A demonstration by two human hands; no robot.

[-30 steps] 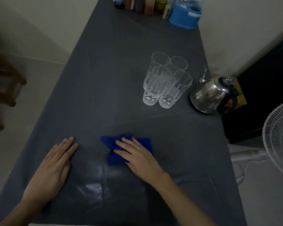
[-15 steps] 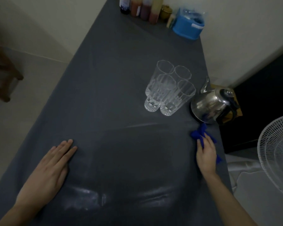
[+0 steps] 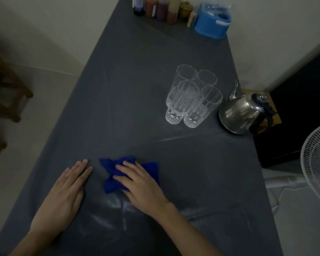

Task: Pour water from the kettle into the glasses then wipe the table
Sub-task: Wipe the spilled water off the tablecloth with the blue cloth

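A crumpled blue cloth (image 3: 111,182) lies on the dark grey table (image 3: 137,89), near its front. My right hand (image 3: 140,183) presses flat on the cloth, fingers spread over it. My left hand (image 3: 63,196) rests palm down on the table just left of the cloth, holding nothing. Several tall clear glasses (image 3: 190,97) stand bunched together at the right middle. A steel kettle (image 3: 242,111) with a dark handle sits to their right, close to the table's right edge. Wet streaks shine on the table in front of my hands.
Bottles (image 3: 155,6) and a blue tub (image 3: 211,23) stand at the table's far end against the wall. A white fan (image 3: 318,163) is off the right edge beside a dark cabinet (image 3: 303,108). A wooden chair (image 3: 6,93) stands on the floor at left.
My right hand has swept the blue cloth from the right edge near the kettle back to the left, close to my left hand. My left hand has stayed put.
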